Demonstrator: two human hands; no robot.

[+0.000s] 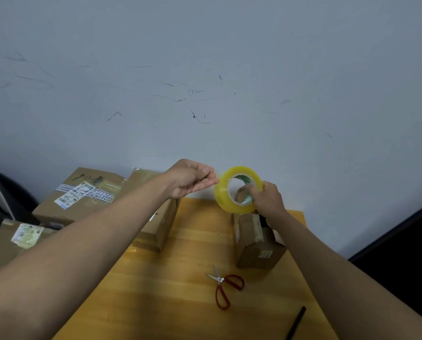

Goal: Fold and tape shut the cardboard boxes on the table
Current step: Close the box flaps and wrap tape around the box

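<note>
I hold a yellow roll of clear tape (223,192) up above the table. My right hand (266,200) grips the roll, fingers hooked through its core. My left hand (192,179) is at the roll's left edge, fingertips pinched together there; whether they hold the tape's end I cannot tell. A small cardboard box (256,241) stands on the wooden table (168,290) under my right hand. A longer cardboard box (156,227) lies beneath my left forearm.
Red-handled scissors (226,288) lie open on the table in front of the small box. A black stick (296,322) lies near the front right edge. More labelled boxes (82,195) are stacked off the table's left side. A scuffed wall stands close behind.
</note>
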